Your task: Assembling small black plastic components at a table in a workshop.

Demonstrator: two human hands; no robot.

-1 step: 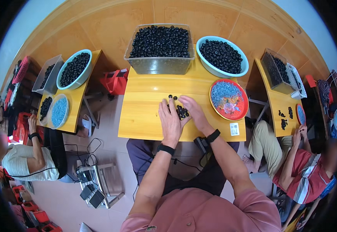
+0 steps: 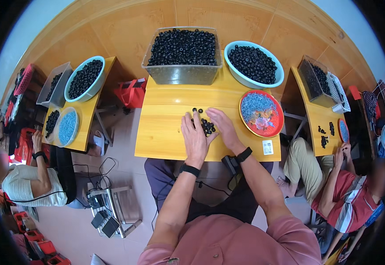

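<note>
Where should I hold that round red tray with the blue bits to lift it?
Probably by the red tray's rim, left and right, from the near side: it's round, lies flat with loose blue bits, and the pale blue basin crowds its far edge.

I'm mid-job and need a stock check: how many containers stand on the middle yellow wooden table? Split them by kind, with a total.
Clear rectangular plastic bin, filled with small black round parts: 1
Light-blue round basin, also holding black round parts: 1
Red round tray with floral print, holding small blue pieces: 1
Total: 3
</note>
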